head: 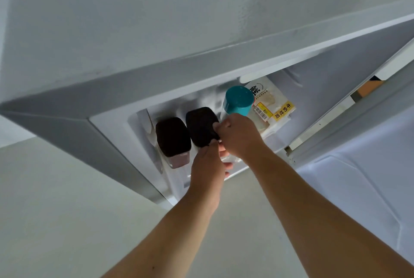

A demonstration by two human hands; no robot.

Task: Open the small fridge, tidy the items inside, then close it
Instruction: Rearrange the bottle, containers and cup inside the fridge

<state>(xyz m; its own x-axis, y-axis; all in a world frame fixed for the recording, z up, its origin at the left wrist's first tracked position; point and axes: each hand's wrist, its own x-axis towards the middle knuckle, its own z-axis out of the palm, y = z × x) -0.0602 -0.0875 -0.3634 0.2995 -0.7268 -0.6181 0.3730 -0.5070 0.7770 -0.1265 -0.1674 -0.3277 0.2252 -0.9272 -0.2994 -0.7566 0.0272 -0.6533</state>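
I look down on the open small fridge (156,89), its door (358,165) swung out to the right. Inside stand two clear containers with black lids, one at the left (172,136) and one beside it (200,125). Both hands grip the second container: my left hand (208,165) on its front side, my right hand (239,136) on the lid's right edge. Behind my right hand stands a bottle with a teal cap (238,100). A bagged loaf of bread with a yellow label (271,102) lies at the back right.
The fridge's white top (134,19) fills the upper view and hides most of the interior. The pale floor (67,210) lies below left. An orange object (367,88) shows through the gap by the door hinge.
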